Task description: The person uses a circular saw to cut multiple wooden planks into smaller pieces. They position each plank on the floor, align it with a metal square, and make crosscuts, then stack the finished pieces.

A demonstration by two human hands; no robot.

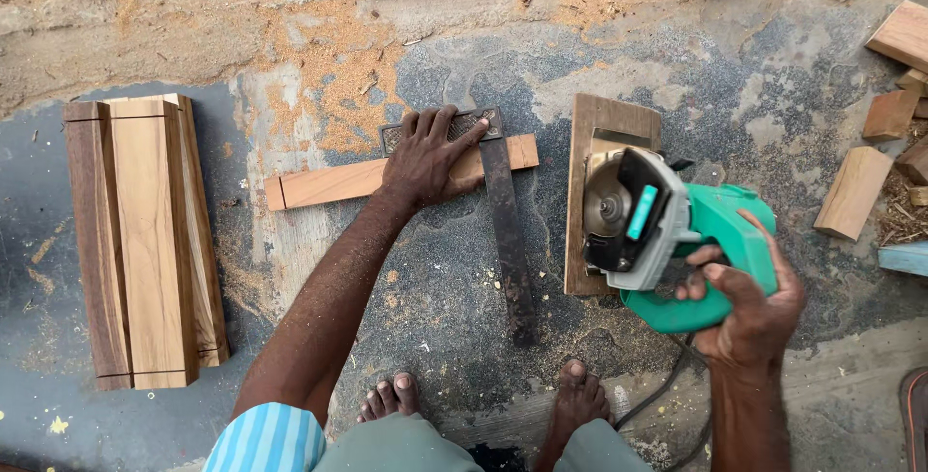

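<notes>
My left hand (429, 156) presses flat on a narrow wooden strip (329, 183) lying on the concrete floor, and on the head of a dark metal try square (507, 230) whose blade runs toward me across the strip's right end. My right hand (749, 300) grips the handle of a green circular saw (667, 230). The saw rests on a brown wooden board (582, 143) to the right of the square, with its round blade showing under the guard.
A stack of long planks (145, 240) lies at the left. Several short wood offcuts (855, 192) are scattered at the right edge. Sawdust (329, 57) covers the far floor. My bare feet (483, 400) and the saw's cable (667, 390) are near the bottom.
</notes>
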